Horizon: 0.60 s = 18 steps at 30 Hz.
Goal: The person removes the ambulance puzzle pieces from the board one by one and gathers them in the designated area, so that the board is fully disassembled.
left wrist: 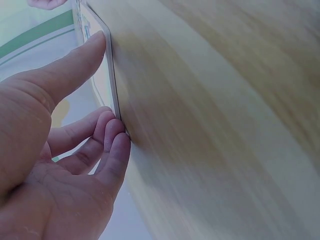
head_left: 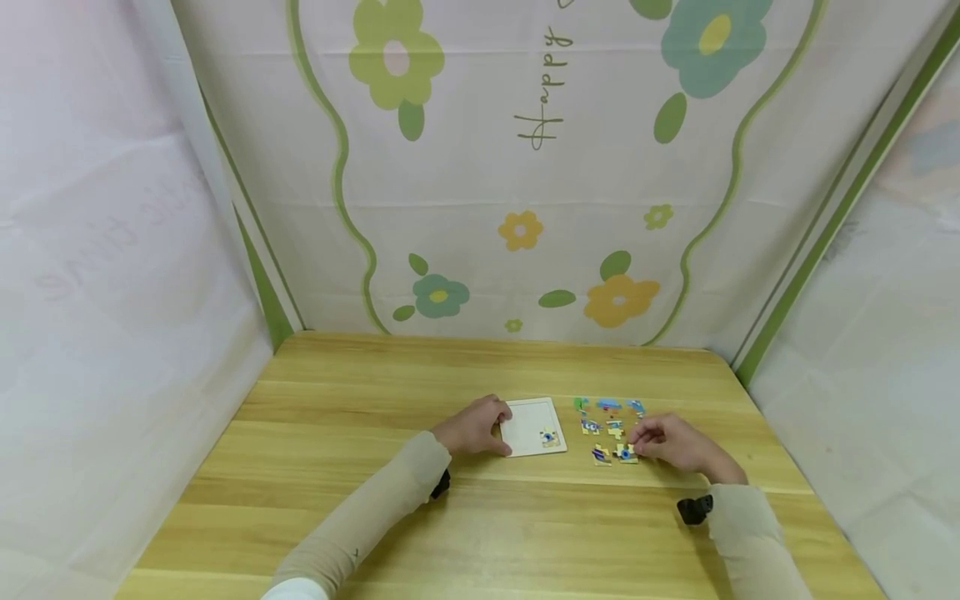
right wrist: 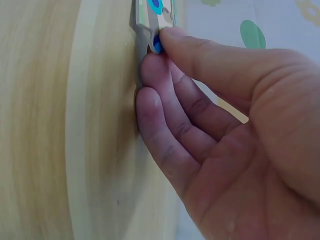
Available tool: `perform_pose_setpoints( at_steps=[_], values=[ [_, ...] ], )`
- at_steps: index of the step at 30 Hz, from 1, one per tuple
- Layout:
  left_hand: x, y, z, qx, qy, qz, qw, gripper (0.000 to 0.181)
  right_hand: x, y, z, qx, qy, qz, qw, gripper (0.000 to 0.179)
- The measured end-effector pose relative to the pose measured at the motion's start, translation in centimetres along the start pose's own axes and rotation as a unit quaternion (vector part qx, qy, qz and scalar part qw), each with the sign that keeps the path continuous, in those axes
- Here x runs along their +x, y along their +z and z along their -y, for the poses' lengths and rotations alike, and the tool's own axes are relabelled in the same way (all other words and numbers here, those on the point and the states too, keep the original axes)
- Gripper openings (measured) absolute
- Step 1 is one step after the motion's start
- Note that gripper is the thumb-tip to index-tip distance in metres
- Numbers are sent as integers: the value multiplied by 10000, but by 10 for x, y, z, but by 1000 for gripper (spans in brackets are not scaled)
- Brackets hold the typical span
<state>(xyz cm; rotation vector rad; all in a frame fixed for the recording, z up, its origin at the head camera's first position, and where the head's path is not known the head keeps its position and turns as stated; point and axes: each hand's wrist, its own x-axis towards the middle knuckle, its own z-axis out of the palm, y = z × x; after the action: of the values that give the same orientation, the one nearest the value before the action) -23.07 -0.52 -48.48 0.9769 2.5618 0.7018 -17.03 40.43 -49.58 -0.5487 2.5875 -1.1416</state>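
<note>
A square white puzzle tray lies on the table, one puzzle piece in its lower right corner. My left hand grips the tray's left side. In the left wrist view the left thumb lies on the rim, and the curled fingers meet the edge farther along. To the right of the tray, my right hand pinches a puzzle piece, of which a blue bit shows by the thumb tip. Right beside those fingertips is a yellow and blue puzzle piece.
Several loose pieces lie in rows right of the tray, among them a blue piece, a purple one and a striped one. The wooden table ends at a flowered cloth wall, with white cloth at both sides.
</note>
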Motion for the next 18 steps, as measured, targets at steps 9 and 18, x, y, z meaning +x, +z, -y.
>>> perform_pose_setpoints(
  at_steps=[9,18],
  values=[
    [2,2,1,80,5,-1,10000,62,-2,2,6,-530,166,-89,9984,7],
    [2,2,2,39,42,-47,10000,63,4,1,26,-728,435,-169,9963,11]
  ],
)
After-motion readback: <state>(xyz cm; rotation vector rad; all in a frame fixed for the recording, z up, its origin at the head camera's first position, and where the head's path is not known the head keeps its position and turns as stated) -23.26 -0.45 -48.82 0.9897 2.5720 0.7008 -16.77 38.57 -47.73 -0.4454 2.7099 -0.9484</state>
